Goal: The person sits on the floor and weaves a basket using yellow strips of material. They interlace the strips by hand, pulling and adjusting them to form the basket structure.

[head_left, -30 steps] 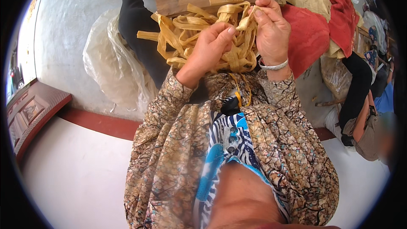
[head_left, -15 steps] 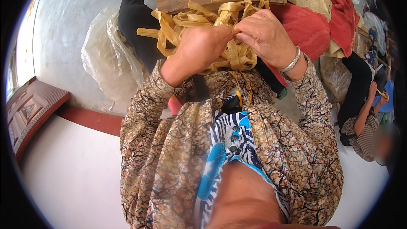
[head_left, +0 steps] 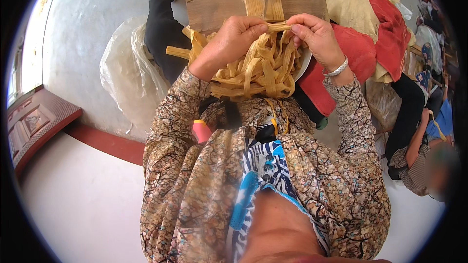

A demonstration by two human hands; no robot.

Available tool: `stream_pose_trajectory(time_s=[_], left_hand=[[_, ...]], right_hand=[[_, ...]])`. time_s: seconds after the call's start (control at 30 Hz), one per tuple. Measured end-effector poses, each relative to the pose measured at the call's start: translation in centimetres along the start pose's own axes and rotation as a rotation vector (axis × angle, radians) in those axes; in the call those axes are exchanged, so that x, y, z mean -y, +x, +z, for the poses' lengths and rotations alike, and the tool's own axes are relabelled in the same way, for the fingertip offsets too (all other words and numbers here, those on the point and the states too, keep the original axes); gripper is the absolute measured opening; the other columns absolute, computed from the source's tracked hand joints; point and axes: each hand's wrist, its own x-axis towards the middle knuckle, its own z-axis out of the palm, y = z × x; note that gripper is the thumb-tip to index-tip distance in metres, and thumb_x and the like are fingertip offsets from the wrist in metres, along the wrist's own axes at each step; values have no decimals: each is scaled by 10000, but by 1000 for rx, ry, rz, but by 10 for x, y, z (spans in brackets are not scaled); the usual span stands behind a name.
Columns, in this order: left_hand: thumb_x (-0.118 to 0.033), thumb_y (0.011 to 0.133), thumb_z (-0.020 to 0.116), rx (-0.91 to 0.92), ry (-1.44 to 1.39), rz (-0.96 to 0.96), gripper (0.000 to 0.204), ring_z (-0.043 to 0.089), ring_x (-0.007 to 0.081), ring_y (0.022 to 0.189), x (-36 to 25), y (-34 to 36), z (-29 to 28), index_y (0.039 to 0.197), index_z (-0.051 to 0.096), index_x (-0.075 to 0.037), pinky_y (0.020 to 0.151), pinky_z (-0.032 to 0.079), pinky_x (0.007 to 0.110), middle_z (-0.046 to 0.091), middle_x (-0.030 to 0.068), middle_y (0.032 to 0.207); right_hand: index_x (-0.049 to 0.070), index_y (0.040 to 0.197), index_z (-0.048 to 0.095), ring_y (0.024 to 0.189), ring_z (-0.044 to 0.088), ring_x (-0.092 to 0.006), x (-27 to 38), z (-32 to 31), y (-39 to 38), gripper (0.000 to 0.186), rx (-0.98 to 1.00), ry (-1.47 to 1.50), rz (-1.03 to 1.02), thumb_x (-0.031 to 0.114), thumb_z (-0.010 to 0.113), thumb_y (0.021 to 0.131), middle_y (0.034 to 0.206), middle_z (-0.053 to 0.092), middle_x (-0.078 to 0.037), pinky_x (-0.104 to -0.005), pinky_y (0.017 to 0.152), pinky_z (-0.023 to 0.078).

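1. The left hand (head_left: 238,38) and right hand (head_left: 316,38) each pinch a straw-coloured strip (head_left: 279,28) between thumb and fingers, probably to keep that stretch taut.
2. The loose heap of strips (head_left: 258,70) sits against a pale rim (head_left: 305,65) close to the body, apparently for easy reach.
3. The pinched stretch spans between the hands; the heap lies just below.

A: Where do I view from?
B: I log one head-worn fisheye, left of its pair, close above, facing steeply down over the patterned jacket (head_left: 319,175) toward the yellow strips (head_left: 263,70).
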Motion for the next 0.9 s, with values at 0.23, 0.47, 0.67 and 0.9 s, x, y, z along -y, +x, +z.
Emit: stream_pose_trajectory(time_s=[0.23, 0.47, 0.67, 0.9], left_hand=[[-155, 966, 533, -137, -18, 8, 200, 463, 61, 690, 17, 40, -18, 921, 627, 16, 640, 418, 236, 531, -36, 730], [-178, 916, 585, -323, 238, 82, 181, 576, 218, 685, 31, 57, -10, 957, 611, -4, 637, 467, 342, 623, 101, 741], [-202, 922, 570, -523, 647, 131, 178, 632, 357, 758, 40, 51, -3, 954, 610, -32, 657, 482, 435, 650, 171, 766], [-172, 931, 580, -340, 163, 173, 162, 623, 223, 643, 33, 13, 7, 958, 574, -13, 584, 478, 351, 645, 111, 720]], right_hand=[[3, 1025, 653, 720, 554, -47, -17, 5, 45, 151, -208, -129, -94, 111, 581, 950, 813, 640, 7, -198, 646, 466], [1, 961, 656, 737, 590, -121, -46, 1, 61, 121, -286, -526, -248, 101, 615, 906, 801, 652, -38, -261, 690, 488], [8, 972, 664, 806, 632, -262, -49, 1, 38, 128, -341, -789, -342, 72, 603, 878, 889, 661, -128, -318, 742, 499], [73, 952, 679, 956, 577, -296, -15, 21, -7, 165, -480, -1046, -592, 209, 644, 865, 1012, 642, -87, -382, 829, 450]])
